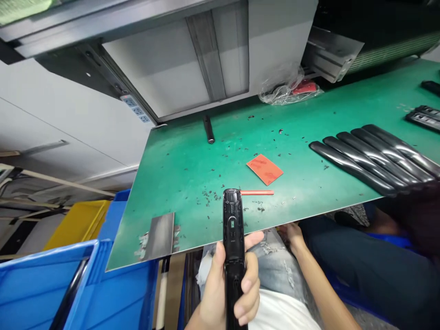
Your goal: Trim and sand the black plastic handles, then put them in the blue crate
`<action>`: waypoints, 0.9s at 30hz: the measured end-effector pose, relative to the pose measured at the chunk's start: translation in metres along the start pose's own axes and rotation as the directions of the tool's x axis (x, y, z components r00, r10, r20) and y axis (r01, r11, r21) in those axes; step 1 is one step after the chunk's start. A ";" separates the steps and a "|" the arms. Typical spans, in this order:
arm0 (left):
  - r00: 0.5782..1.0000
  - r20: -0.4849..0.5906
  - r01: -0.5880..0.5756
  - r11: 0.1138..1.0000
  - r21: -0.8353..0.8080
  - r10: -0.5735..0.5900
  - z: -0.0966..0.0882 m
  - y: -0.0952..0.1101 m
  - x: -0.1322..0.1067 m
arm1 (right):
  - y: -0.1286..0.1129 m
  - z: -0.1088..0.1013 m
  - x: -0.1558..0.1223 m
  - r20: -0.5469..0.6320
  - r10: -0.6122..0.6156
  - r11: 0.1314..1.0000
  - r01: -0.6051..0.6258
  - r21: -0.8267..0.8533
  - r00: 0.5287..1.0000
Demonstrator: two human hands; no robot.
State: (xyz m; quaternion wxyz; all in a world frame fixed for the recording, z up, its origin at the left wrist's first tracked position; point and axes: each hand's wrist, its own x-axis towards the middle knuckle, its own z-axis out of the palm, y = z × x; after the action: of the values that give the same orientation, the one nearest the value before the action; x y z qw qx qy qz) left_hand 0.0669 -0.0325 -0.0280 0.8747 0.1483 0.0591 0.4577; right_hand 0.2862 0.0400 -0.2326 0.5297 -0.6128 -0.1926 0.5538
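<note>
Green workbench (pixel 178 183) beyond, left fingers (pixel 250 295) (curled) grip black housing (pixel 233 220).

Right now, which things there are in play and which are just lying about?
In play:
- left hand gripping a black plastic handle
- right hand just below the edge of the green bench mat
- row of glossy black parts

Lying about:
- orange-red pad
- red strip
- metal scraper blade
- black cylinder
- blue crates
- plastic bag

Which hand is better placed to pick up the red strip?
Right hand for the red strip: it looks free at the green mat's edge; the left hand grips a black plastic part.
</note>
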 end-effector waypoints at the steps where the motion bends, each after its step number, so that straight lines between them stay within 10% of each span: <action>1: 1.000 0.007 -0.001 1.000 -0.009 0.001 -0.003 0.000 -0.001 | 0.001 -0.008 -0.019 0.025 0.021 0.999 -0.020 -0.040 0.999; 6: 0.989 -0.130 -0.016 0.921 0.389 0.072 -0.002 0.015 -0.010 | -0.030 -0.031 -0.123 0.286 0.030 0.990 0.011 -0.142 0.958; 11: 0.937 -0.274 0.196 0.323 0.926 0.218 0.016 0.054 -0.017 | -0.103 0.027 -0.166 0.547 -0.138 0.990 0.098 0.102 0.825; 16: 0.923 0.222 0.004 -0.584 0.812 0.314 0.011 0.084 -0.024 | -0.151 0.078 -0.160 0.756 0.085 0.963 -0.249 0.105 0.649; 19: 0.798 0.496 0.008 -0.830 0.558 0.342 -0.003 0.083 -0.027 | -0.139 0.085 -0.165 0.835 0.186 0.974 -0.212 -0.085 0.518; 21: 0.673 0.480 0.133 -0.730 0.670 0.563 -0.009 0.075 -0.023 | -0.117 0.086 -0.172 0.830 0.179 0.983 -0.132 -0.128 0.528; 24: 0.488 -0.045 0.101 -0.005 0.995 0.871 -0.007 0.064 -0.012 | -0.083 0.090 -0.182 0.797 0.159 0.987 -0.112 -0.115 0.583; 27: 0.616 -0.407 -0.123 0.593 0.796 0.674 0.006 0.062 -0.005 | -0.060 0.093 -0.191 0.709 0.178 0.984 -0.111 -0.141 0.682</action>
State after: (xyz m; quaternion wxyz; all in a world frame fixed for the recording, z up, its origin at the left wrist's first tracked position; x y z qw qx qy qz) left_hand 0.0166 -0.0041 -0.0032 0.5233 0.3007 0.5035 0.6182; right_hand 0.1653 -0.0547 -0.0741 0.3398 -0.3828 -0.3589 0.7805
